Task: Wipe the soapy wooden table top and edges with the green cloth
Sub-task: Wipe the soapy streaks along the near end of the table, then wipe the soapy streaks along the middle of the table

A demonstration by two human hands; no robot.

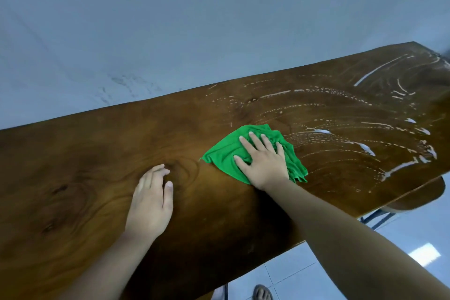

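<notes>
**Cloth flat on the table, at the edge of the soap**

The wall (170, 19) fills the view beyond the table (85, 165), whose far edge meets it. The table is a long brown wooden slab; soap streaks (341, 114) curve in white arcs across its right part, while the left part shows bare wood grain. A chair seat (418, 200) shows below the table's near right edge, over pale floor tiles (401, 238). The cloth (226, 151), green and rumpled, lies on the tabletop near its middle, touching the left limit of the soap. The right hand (263, 161) lies spread on the cloth, fingers splayed, palm pressing down, gripping nothing. The left hand (151, 202) rests open and empty on bare wood just left of the cloth. A sandalled foot (263, 293) stands below the table's near edge.
</notes>
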